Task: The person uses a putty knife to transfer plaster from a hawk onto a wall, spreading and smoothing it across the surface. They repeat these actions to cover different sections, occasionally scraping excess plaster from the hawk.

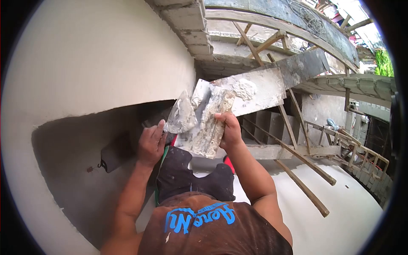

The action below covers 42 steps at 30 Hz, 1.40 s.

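Observation:
My left hand [151, 144] grips the handle of a pointed metal trowel [181, 115] smeared with grey mortar. The trowel's blade rests against a mortar-crusted flat board [208, 125], which my right hand [229, 127] holds by its right edge, tilted upright in front of me. Both hands are raised close together above my dark trousers [191, 178]. Just behind the board lies a plank [255, 89] with a lump of wet mortar on it.
A smooth curved plastered wall [93, 59] fills the left side, with a darker damp patch [72, 170] below it. Concrete steps [267, 121], slanted wooden props [297, 155] and a wooden railing [361, 155] stand to the right. Pale floor [340, 204] lies below.

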{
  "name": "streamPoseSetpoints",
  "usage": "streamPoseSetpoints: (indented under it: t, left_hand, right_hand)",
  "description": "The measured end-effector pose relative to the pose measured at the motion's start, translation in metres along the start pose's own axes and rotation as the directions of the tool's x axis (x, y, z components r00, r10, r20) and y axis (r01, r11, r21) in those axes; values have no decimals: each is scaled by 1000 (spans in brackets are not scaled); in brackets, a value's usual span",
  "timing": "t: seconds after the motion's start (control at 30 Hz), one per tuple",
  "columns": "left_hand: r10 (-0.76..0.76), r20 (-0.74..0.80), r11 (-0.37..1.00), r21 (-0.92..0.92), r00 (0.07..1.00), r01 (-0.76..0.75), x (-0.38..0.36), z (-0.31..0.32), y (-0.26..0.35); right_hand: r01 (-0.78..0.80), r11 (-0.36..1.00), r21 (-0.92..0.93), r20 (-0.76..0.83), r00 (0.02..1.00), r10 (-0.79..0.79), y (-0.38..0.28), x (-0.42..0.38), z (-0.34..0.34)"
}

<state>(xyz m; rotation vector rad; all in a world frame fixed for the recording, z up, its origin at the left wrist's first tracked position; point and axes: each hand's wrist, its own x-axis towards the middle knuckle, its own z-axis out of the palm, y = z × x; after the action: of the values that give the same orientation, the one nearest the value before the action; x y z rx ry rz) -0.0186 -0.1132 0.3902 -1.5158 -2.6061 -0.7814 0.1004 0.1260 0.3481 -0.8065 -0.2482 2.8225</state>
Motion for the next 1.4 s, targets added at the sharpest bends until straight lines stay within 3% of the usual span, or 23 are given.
streamPoseSetpoints:
  t: [0.1, 0.13, 0.17, 0.23, 0.27, 0.4, 0.47, 0.6, 0.67, 0.7, 0.83, 0.97, 1.07, 1.1, 1.13, 1.17, 1.2, 1.23, 1.27, 1.3, 1.33, 1.37, 1.4]
  left_hand:
    - [-266, 36, 964, 7, 963, 266, -43, 1, -23]
    - [-329, 53, 943, -34, 943, 331, -62, 1, -23]
    - [-389, 76, 916, -79, 918, 394, -76, 2, -21]
    - [-474, 119, 870, -90, 873, 484, -95, -5, -8]
    - [-558, 166, 810, -103, 813, 577, -101, -9, -4]
    - [-555, 126, 819, -92, 823, 566, -106, -15, 1]
    - [-548, 97, 826, -94, 831, 556, -100, -17, -3]
    - [-553, 38, 827, -96, 832, 554, -90, -21, -10]
    - [-565, 37, 818, -102, 824, 566, -86, -23, -11]
    - [-566, 33, 818, -107, 824, 566, -85, -23, -11]
    - [-561, 16, 823, -95, 828, 560, -89, -18, -14]
    - [-571, 48, 816, -78, 819, 573, -87, -15, -7]
    - [-667, 148, 702, -205, 731, 682, -84, -11, 2]
    - [-747, 323, 425, -439, 581, 791, -83, -12, 0]
    - [-736, 516, 75, -581, 438, 811, -80, -11, -2]
    - [-710, 541, -78, -697, 451, 713, -76, -9, -3]
    - [-687, 218, 464, -602, 693, 649, -76, 1, -10]
    - [-450, -35, 858, -292, 892, 422, -76, 12, -16]
    - [-651, 374, 230, -731, 660, 642, -24, -24, 16]
    - [-526, 302, 538, -606, 795, 586, -17, -26, 16]
    - [-545, 468, 83, -795, 695, 601, -15, -28, 13]
    - [-474, 630, -395, -776, 615, 491, -11, -29, 12]
    - [-433, 640, -365, -768, 635, 526, -3, -33, 18]
  right_hand:
    - [165, 963, -214, 50, 986, -158, -25, 45, 50]
    - [291, 922, -255, 176, 952, -252, -33, 68, 71]
    - [513, 783, -351, 332, 850, -408, -39, 101, 89]
    - [710, 247, -659, 520, 668, -532, -59, 147, 143]
    - [713, 210, -669, 531, 656, -536, -64, 173, 165]
    - [698, 173, -695, 522, 654, -547, -68, 239, 231]
    - [852, 343, -394, 697, 521, -493, -61, 262, 243]
    - [794, 424, -435, 721, 589, -365, -59, 251, 241]
    - [728, 132, -672, 625, 654, -427, -54, 221, 239]
    - [725, 136, -675, 623, 659, -421, -46, 211, 235]
    - [876, -76, -476, 810, 403, -425, -4, 162, 215]
    - [905, -135, -404, 864, 329, -380, 35, 100, 186]
    - [906, -22, -424, 880, 406, -246, 27, 79, 149]
    - [910, 63, -409, 881, 412, -234, 17, 72, 138]
    - [932, 21, -361, 912, 357, -203, 3, 65, 128]
    - [950, -17, -311, 937, 303, -171, -11, 57, 117]
    - [949, -45, -313, 943, 304, -135, -19, 46, 106]
    - [945, -73, -319, 945, 311, -98, -24, 34, 94]
    - [931, -160, -327, 945, 323, -51, -28, 26, 82]
    - [913, -227, -337, 935, 353, 32, -36, 24, 70]
    - [891, -271, -364, 921, 387, 37, -38, 23, 56]
    - [867, -316, -385, 908, 418, 41, -42, 22, 46]
    - [847, -347, -402, 898, 438, 28, -52, 19, 40]
